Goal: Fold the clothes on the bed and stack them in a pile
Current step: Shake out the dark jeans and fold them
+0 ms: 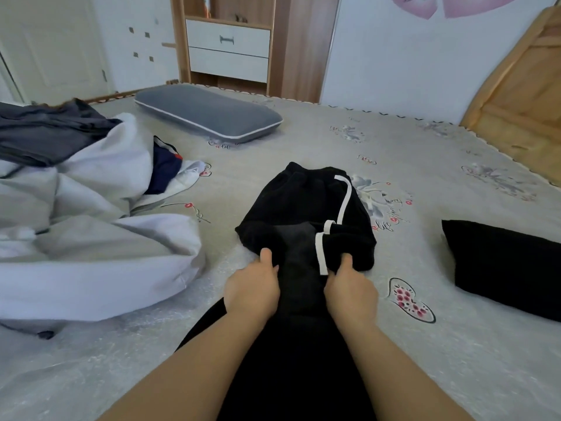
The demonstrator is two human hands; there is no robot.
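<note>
Grey floral bed sheet (pixel 303 138) carries black white-striped fleece trousers (pixel 306 205), mid-bed; left hand (pixel 253 288), right hand (pixel 350 291) pinch near fold, likely squaring it.

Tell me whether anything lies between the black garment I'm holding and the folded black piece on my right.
Nothing visible: only bare bedsheet lies between the black garment and the folded black piece.
</note>
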